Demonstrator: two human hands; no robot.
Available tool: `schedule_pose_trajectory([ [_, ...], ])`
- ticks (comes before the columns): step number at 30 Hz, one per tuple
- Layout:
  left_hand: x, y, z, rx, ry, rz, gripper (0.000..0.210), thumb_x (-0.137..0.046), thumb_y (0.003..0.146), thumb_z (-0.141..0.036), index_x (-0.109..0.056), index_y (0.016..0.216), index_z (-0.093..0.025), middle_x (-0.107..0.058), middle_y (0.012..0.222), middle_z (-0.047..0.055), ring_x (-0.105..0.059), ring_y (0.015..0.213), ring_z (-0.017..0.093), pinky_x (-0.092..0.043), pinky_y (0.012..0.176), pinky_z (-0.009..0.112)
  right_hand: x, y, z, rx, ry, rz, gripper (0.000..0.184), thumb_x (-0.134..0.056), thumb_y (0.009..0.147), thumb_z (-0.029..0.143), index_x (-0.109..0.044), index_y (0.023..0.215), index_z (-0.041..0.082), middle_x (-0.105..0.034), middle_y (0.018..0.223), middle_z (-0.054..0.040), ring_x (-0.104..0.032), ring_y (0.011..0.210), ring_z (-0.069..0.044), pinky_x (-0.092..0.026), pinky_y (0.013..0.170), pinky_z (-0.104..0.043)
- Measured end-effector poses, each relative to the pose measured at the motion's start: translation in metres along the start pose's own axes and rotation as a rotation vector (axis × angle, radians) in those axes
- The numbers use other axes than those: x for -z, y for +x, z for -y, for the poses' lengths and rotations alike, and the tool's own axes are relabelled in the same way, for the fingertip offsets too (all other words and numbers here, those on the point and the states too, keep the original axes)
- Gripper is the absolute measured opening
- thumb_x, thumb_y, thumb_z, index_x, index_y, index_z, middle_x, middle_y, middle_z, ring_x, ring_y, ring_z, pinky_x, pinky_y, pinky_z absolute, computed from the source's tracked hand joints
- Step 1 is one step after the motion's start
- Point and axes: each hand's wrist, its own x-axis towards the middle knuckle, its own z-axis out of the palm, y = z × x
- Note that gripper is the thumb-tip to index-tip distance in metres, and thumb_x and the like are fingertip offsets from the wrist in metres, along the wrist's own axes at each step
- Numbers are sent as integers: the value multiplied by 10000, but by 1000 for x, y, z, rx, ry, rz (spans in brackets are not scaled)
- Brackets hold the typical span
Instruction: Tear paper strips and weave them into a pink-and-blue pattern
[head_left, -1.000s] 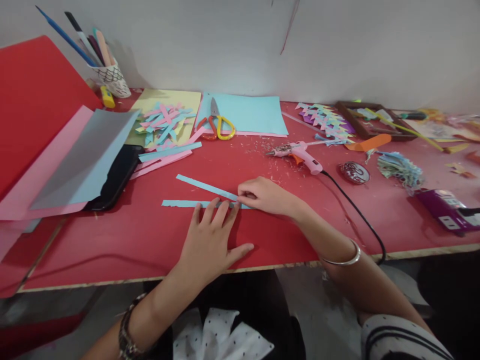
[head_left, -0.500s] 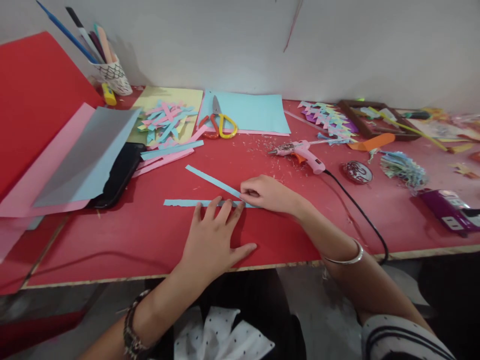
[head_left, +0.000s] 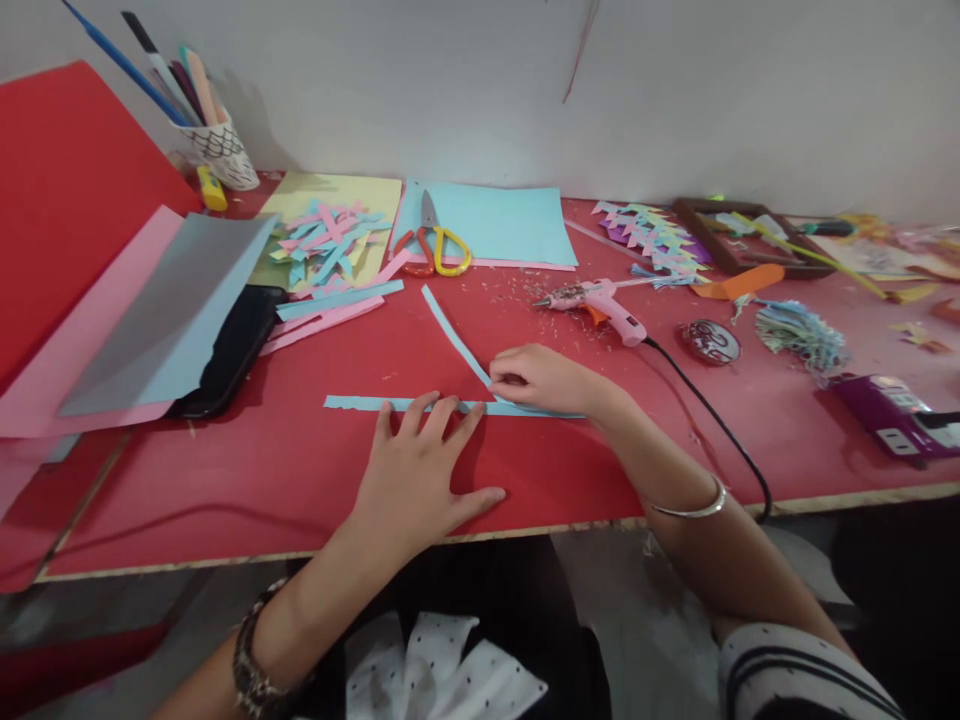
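Flat on the red table lies a light blue paper strip, running left to right under both hands. My left hand is spread, its fingertips pressing on that strip. A second, narrow blue paper strip slants up and left from my right hand. The fingers of my right hand are curled and pinch the lower end of this narrow strip, just above the flat one. Part of the flat strip shows past the right wrist. The pinched end itself is hidden by the fingers.
A pink glue gun lies right of centre, its cord trailing over the front edge. Scissors rest on blue paper. Cut strips are piled at back left, near a black phone. A purple power strip sits right.
The narrow strip in my right hand has swung upward to a steeper slant, its free end farther right and back. My right hand moved slightly right; my left hand stays on the flat strip.
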Motion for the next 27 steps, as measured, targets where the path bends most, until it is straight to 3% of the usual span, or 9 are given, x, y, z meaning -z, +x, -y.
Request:
schedule_pose_trajectory([
  [6,-3,-1,4,-17,1,-25,669,-483,722,-604,-472,1242,-183,-522,1204,148,-422,1129,336,-296,933,556,4,-4,1,-5,46,-1,244,-465,792,334,-438,624,159,-443,617,20,-389,566,-82,-268,569,-213],
  [13,-6,2,3,-165,56,-125,601,-412,784,-573,-531,1165,-123,-542,1150,142,-453,1097,285,-240,1018,490,2,-3,0,34,43,32,213,-417,818,254,-484,646,149,-455,634,10,-408,581,-84,-283,589,-212],
  [18,-6,5,-3,-153,0,-63,585,-429,787,-554,-511,1172,-121,-563,1081,114,-497,971,260,-409,866,389,1,-2,-1,6,25,37,212,-428,820,255,-499,652,147,-484,647,2,-421,592,-87,-285,598,-212],
  [27,-2,4,-6,-123,-15,-31,609,-452,777,-549,-460,1226,-137,-556,1055,111,-465,994,266,-385,888,422,3,-3,1,-34,14,22,196,-425,822,229,-476,650,149,-475,647,7,-416,603,-89,-278,602,-210],
])
